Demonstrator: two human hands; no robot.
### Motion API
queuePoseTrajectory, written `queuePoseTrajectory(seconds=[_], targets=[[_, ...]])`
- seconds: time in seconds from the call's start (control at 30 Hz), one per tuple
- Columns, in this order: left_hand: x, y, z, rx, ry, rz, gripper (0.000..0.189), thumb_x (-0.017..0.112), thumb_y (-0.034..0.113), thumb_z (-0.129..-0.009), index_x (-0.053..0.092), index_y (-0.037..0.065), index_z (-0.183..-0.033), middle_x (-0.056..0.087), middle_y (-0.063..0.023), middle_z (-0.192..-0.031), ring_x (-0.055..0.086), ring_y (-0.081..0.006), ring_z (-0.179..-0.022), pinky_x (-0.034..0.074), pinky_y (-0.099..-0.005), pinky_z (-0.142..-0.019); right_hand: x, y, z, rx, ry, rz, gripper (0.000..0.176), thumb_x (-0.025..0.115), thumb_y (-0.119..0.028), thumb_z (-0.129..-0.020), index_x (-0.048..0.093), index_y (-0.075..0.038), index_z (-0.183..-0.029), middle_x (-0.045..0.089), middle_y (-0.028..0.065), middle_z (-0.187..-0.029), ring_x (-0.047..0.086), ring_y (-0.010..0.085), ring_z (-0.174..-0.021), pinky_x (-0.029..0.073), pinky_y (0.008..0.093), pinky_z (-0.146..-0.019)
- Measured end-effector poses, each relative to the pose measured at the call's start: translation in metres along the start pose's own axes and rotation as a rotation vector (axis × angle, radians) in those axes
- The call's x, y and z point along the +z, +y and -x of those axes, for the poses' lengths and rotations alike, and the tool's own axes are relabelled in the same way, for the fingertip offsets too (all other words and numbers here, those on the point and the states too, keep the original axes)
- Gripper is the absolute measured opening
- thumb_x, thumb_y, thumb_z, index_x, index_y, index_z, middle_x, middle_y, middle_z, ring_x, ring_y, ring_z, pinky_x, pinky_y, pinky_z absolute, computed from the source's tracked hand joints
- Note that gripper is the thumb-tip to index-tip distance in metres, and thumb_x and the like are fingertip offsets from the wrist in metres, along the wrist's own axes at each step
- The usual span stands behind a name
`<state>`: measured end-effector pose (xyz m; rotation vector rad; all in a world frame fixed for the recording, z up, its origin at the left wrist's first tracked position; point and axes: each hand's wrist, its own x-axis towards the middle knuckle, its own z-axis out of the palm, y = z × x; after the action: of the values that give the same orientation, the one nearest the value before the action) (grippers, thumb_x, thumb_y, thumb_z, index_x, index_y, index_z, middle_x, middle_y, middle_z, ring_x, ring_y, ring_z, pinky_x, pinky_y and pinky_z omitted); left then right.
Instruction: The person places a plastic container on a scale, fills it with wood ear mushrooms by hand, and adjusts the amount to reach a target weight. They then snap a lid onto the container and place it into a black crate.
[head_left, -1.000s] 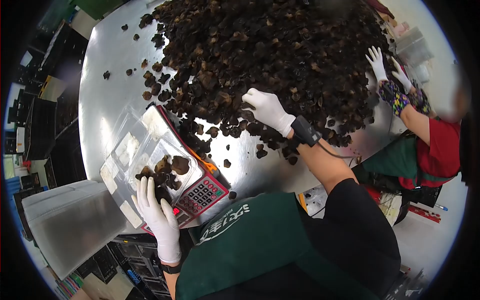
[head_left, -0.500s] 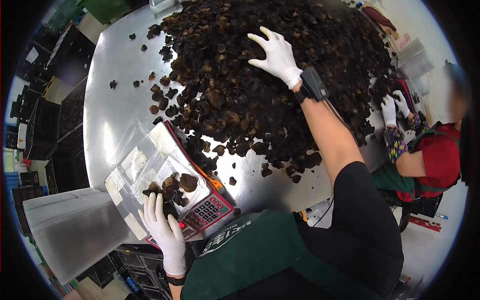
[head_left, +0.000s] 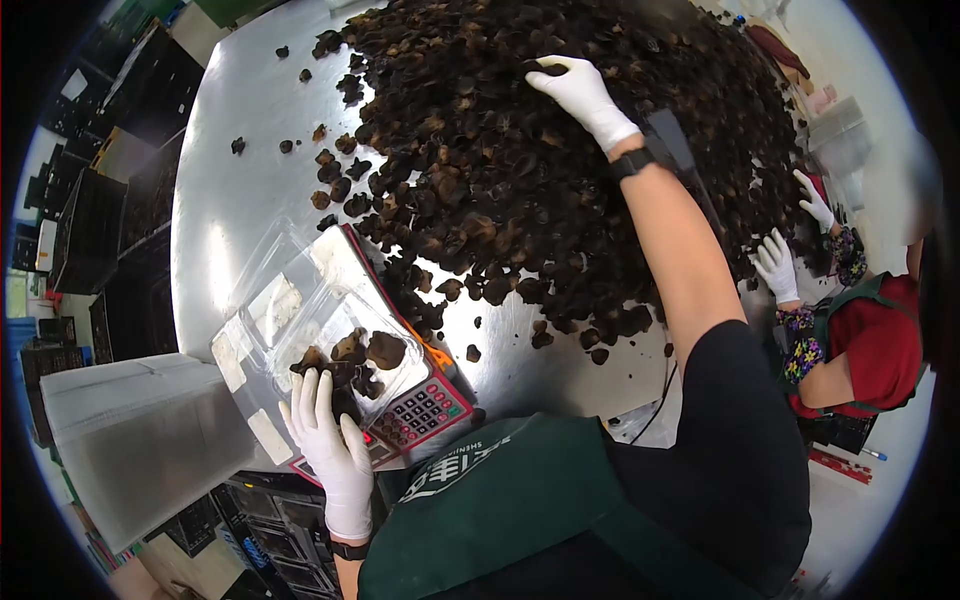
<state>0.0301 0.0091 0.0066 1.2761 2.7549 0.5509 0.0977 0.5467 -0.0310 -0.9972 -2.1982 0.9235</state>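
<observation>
A large heap of dark brown wood ear mushrooms (head_left: pixel 470 180) covers much of the metal table. At its far part, my gloved right hand (head_left: pixel 585 95) is closed, with a dark wood ear piece (head_left: pixel 545 69) between thumb and fingers. My gloved left hand (head_left: pixel 328 435) lies at the near side of a clear plastic clamshell box (head_left: pixel 330 312), fingers stretched out, their tips touching the mushrooms (head_left: pixel 350 362) inside. Beneath the box is a red-edged weighing scale (head_left: pixel 420 408) with a keypad, partly hidden by the box and my left hand.
A translucent plastic bin (head_left: pixel 150 440) stands left of the scale. Loose pieces lie on the metal table (head_left: pixel 225 190). An orange-handled tool (head_left: pixel 437 356) lies beside the scale. A co-worker's gloved hands (head_left: pixel 775 265) are at the heap's right edge. Black crates (head_left: pixel 90 240) are stacked left.
My right hand has gone from spread fingers over the heap to a closed grip on a wood ear piece. My left hand stays at the box. The co-worker's hands have moved apart.
</observation>
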Motion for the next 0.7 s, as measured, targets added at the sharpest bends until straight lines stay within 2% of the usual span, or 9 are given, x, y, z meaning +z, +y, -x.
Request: queuePoseTrajectory(seconds=[0.03,0.07,0.2,0.3,0.33,0.43,0.5,0.6,0.7], targets=[[0.001,-0.001,0.0,0.004,0.006,0.007,0.059,0.05,0.001,-0.083,0.049,0.003,-0.141,0.046,-0.0175,-0.146,0.035,-0.0368,-0.142,0.015,-0.0571,-0.12,-0.007,-0.02,0.014,0.145,-0.039,-0.186,0.053,0.076,-0.039,-0.082,0.07,-0.003,-0.12,0.074,0.0096,-0.105,0.07,0.0241,-0.09,0.054,0.0339,-0.083],[0.001,-0.001,0.0,0.006,0.011,0.012,0.059,0.05,0.001,-0.083,0.049,0.003,-0.141,0.047,-0.0175,-0.145,0.036,-0.037,-0.142,0.015,-0.0571,-0.12,-0.007,-0.037,0.028,0.211,0.043,-0.254,0.049,0.073,-0.038,-0.087,0.069,-0.002,-0.12,0.072,0.0042,-0.1,0.066,0.0148,-0.081,0.052,0.0282,-0.067],[-0.001,-0.001,-0.001,0.01,0.026,0.028,0.059,0.052,0.003,-0.082,0.049,0.001,-0.141,0.047,-0.0185,-0.145,0.036,-0.0374,-0.142,0.016,-0.0561,-0.12,-0.018,-0.066,0.061,0.249,-0.375,-0.74,0.034,0.065,-0.033,-0.093,0.072,-0.005,-0.111,0.073,0.0035,-0.103,0.063,0.0044,-0.076,0.039,0.021,-0.047],[-0.002,-0.002,-0.001,0.015,0.059,0.069,0.061,0.055,0.003,-0.083,0.046,0.001,-0.143,0.047,-0.0191,-0.145,0.038,-0.0367,-0.141,0.018,-0.0555,-0.12,0.008,-0.07,0.083,0.154,-0.591,-1.01,0.032,0.063,-0.029,-0.094,0.071,-0.004,-0.113,0.074,0.0063,-0.106,0.067,0.008,-0.081,0.048,0.0217,-0.056],[-0.001,-0.002,-0.001,0.013,0.08,0.09,0.062,0.057,0.002,-0.082,0.045,0.001,-0.143,0.047,-0.0197,-0.145,0.039,-0.0369,-0.14,0.02,-0.0551,-0.119,0.018,-0.083,0.095,0.144,-0.626,-1.124,0.032,0.061,-0.028,-0.095,0.071,-0.003,-0.113,0.074,0.0083,-0.105,0.07,0.0124,-0.089,0.055,0.0236,-0.072],[-0.003,-0.002,-0.003,0.014,0.154,0.15,0.07,0.064,0.0,-0.079,0.042,-0.001,-0.145,0.045,-0.0234,-0.145,0.042,-0.039,-0.136,0.029,-0.0486,-0.116,0.041,-0.127,0.13,0.219,-0.733,-1.2,0.033,0.062,-0.028,-0.095,0.07,-0.002,-0.114,0.074,0.0104,-0.105,0.071,0.0161,-0.095,0.056,0.0268,-0.086],[-0.004,-0.002,-0.004,-0.03,0.198,0.243,0.074,0.066,0.0,-0.078,0.039,-0.002,-0.147,0.044,-0.024,-0.145,0.043,-0.0406,-0.135,0.033,-0.0462,-0.114,0.058,-0.151,0.146,0.162,-0.911,-1.204,0.035,0.065,-0.027,-0.092,0.069,-0.001,-0.115,0.074,0.0098,-0.102,0.071,0.0141,-0.089,0.057,0.0257,-0.079],[-0.005,-0.005,-0.005,-0.017,0.241,0.28,0.08,0.068,-0.001,-0.077,0.034,-0.002,-0.149,0.044,-0.0245,-0.145,0.042,-0.0415,-0.135,0.036,-0.0451,-0.112,0.078,-0.192,0.177,0.319,-0.92,-1.082,0.026,0.068,-0.024,-0.091,0.069,-0.002,-0.105,0.07,0.0041,-0.088,0.067,0.0085,-0.074,0.055,0.0213,-0.064],[-0.013,0.005,-0.008,-0.019,0.376,0.351,0.074,0.072,-0.001,-0.075,0.045,0.003,-0.144,0.052,-0.0206,-0.135,0.055,-0.0355,-0.119,0.043,-0.0422,-0.104,0.101,-0.205,0.19,0.383,-1.048,-1.075,0.027,0.068,-0.025,-0.091,0.068,-0.004,-0.108,0.069,0.0021,-0.089,0.065,0.0069,-0.073,0.053,0.0205,-0.061]])
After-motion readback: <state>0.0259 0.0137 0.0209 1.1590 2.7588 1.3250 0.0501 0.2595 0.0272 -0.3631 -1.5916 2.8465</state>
